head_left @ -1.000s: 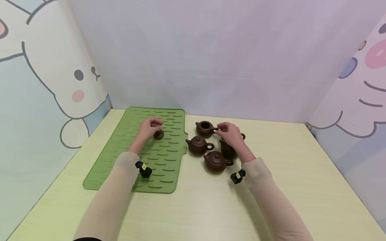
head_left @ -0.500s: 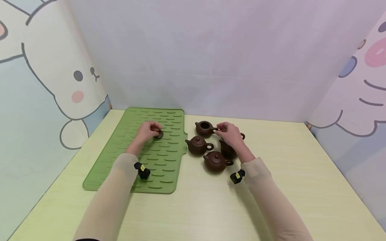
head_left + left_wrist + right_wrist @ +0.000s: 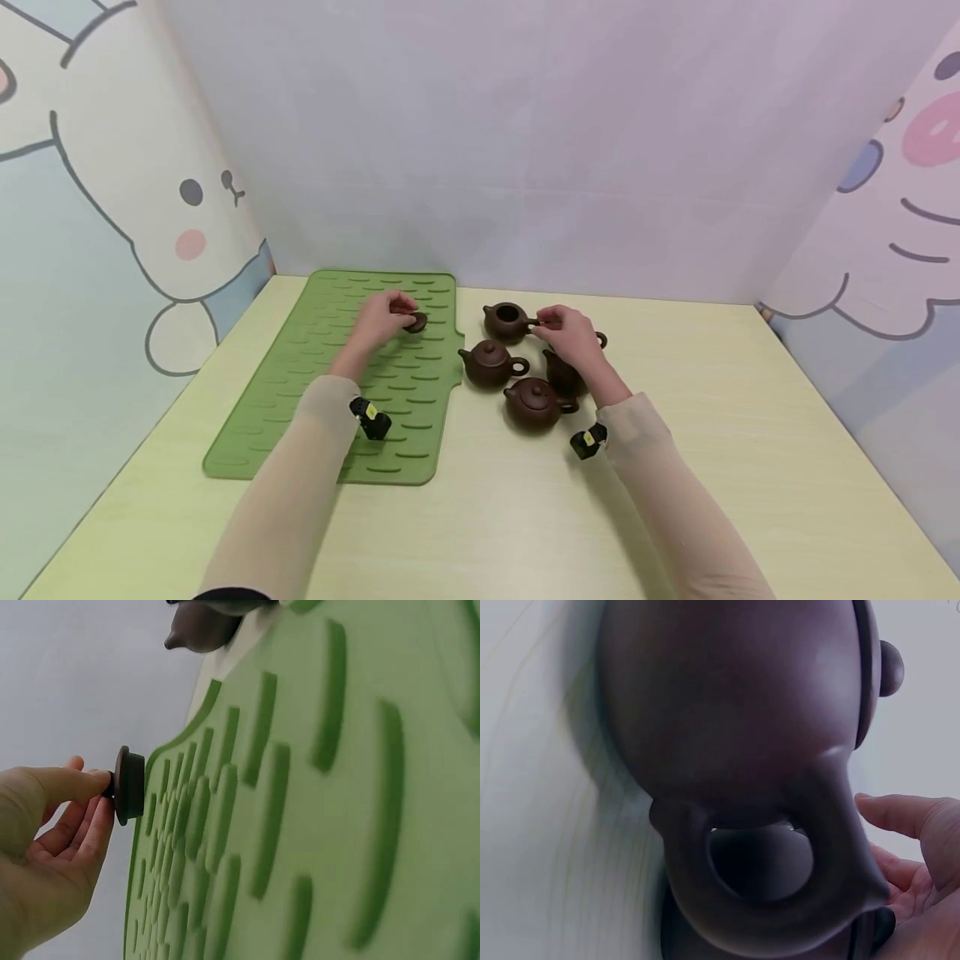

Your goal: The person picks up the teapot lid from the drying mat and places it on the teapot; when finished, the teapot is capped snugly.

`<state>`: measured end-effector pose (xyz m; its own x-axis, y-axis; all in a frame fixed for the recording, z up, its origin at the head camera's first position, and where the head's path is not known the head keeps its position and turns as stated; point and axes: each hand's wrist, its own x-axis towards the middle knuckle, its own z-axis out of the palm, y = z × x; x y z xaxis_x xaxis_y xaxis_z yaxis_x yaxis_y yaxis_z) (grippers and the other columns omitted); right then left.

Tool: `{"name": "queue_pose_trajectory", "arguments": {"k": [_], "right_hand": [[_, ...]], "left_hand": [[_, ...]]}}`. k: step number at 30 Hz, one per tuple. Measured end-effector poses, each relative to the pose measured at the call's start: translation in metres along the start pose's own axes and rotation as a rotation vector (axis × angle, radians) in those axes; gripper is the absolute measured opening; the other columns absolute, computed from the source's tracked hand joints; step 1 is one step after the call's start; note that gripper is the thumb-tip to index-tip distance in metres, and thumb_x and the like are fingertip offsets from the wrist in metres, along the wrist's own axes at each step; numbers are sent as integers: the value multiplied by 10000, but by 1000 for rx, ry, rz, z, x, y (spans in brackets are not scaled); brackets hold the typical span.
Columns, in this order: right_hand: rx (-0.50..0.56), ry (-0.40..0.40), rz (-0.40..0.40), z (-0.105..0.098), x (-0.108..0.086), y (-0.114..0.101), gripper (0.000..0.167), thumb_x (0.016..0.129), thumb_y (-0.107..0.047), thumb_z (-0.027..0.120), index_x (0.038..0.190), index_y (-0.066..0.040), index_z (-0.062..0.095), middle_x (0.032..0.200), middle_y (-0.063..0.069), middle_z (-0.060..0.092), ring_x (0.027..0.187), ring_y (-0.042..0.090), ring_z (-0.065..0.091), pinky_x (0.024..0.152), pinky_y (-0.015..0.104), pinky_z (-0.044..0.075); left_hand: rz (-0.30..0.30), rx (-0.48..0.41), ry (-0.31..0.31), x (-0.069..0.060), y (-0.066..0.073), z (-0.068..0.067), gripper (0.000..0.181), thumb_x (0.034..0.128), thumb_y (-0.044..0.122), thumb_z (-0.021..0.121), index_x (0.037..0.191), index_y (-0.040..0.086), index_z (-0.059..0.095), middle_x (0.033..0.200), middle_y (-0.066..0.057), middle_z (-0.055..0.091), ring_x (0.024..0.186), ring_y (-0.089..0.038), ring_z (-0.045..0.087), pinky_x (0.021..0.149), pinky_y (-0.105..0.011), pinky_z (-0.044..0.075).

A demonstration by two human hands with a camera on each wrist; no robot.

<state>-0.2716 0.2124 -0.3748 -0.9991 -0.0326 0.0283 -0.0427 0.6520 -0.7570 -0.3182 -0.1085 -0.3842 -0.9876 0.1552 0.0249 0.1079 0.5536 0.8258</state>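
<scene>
My left hand [image 3: 384, 321] pinches the knob of a dark brown teapot lid [image 3: 417, 322] over the green mat. In the left wrist view, thumb and fingertips meet on the knob of the lid [image 3: 132, 785], its flange facing away from the palm. A lidless teapot [image 3: 506, 323] shows its dark round mouth on the table, right of the mat. My right hand [image 3: 570, 336] has its thumb and fingertips at the handle of this teapot and appears to pinch it. The right wrist view hides that contact behind a nearer lidded teapot [image 3: 735, 697].
Near the right hand stand lidded teapots [image 3: 487, 365], one of them closer to me [image 3: 533, 406]. Another teapot [image 3: 564, 375] sits partly under the right hand and wrist. The green mat [image 3: 390, 392] lies left on the pale table [image 3: 510, 517], with a curtain [image 3: 525, 167] behind.
My left hand has lifted the lid from the mat's middle and carried it rightward, toward the lidless teapot. The right hand and the teapots have stayed in place.
</scene>
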Motion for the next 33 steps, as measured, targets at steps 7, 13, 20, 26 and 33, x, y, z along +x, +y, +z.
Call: {"name": "queue_pose_trajectory", "arguments": {"k": [7,13,20,26,33], "right_hand": [[4,-2,3,0,2,1,418,971,-186,641,1332,14,578,1339,202,632,1237,330,619,1016,448,521],[-51,-41,6,-1,8,-1,443,973,-201,633,1358,6,563,1363,197,617,1260,329,598,1037,455,505],[-150,-23,-14,2,16,-5,383,955,-148,633,1301,16,624,1239,200,687,1162,327,641,998,451,516],[-249,-3,-2,4,21,-8,289,943,-121,652,1209,-19,701,1150,165,729,1077,311,671,934,440,547],[-355,-14,-17,7,26,-11,202,934,-111,662,1103,-47,752,1127,139,740,1047,317,676,909,454,555]], "left_hand": [[36,-17,1,10,21,19,209,962,32,622,1169,5,642,1226,-197,662,1173,-333,620,1011,-459,511],[67,-25,-7,17,36,33,194,944,26,646,1136,3,660,1191,-189,685,1141,-319,645,975,-425,530],[96,-51,-5,22,46,48,167,928,8,661,1095,15,671,1157,-170,697,1121,-300,661,944,-407,551],[111,-85,-17,23,53,56,163,920,-2,665,1083,4,668,1143,-181,697,1112,-303,662,928,-404,546],[112,-81,-32,24,57,62,167,929,11,662,1096,15,671,1156,-158,694,1121,-290,658,940,-406,550]]}}
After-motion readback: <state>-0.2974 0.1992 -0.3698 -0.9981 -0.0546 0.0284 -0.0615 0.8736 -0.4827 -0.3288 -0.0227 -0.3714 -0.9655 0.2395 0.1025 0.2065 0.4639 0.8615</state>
